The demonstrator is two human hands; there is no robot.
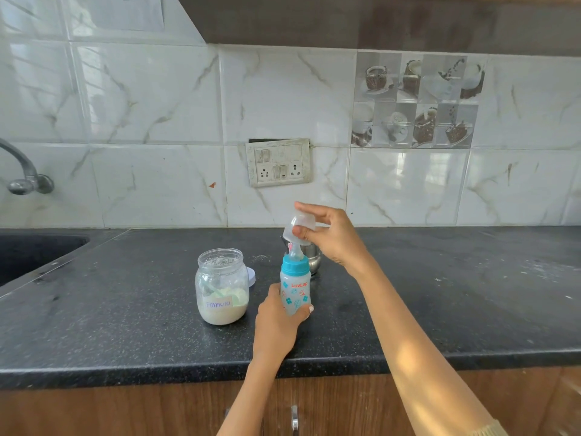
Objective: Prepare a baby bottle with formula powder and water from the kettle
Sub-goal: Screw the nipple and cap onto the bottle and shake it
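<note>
While the counter held everything needed, the stage read as follows.

Formula jar: the open jar (222, 289), labelled "Formula", stood on the black countertop (125, 309) left of the bottle, partly filled with white powder, a pale green scoop lying inside; its lid (251, 276) lay just behind it.

Left hand: the left hand (276, 319) was wrapped round the lower body of the baby bottle, thumb across the front, steadying it upright on the counter.

Baby bottle: the baby bottle (295, 294) stood near the front edge, its blue collar and teat screwed on; whether it held powder or water could not be told.

Right hand: the right hand (327, 234) pinched the clear dome cap (298, 226) just above the teat, apart from the bottle.

Kettle: a small steel vessel (314, 258) stood right behind the bottle, mostly hidden.

Progress: jar opened; judging by the collar in place, either an early uncapping or a final capping, which could not be told.
</note>
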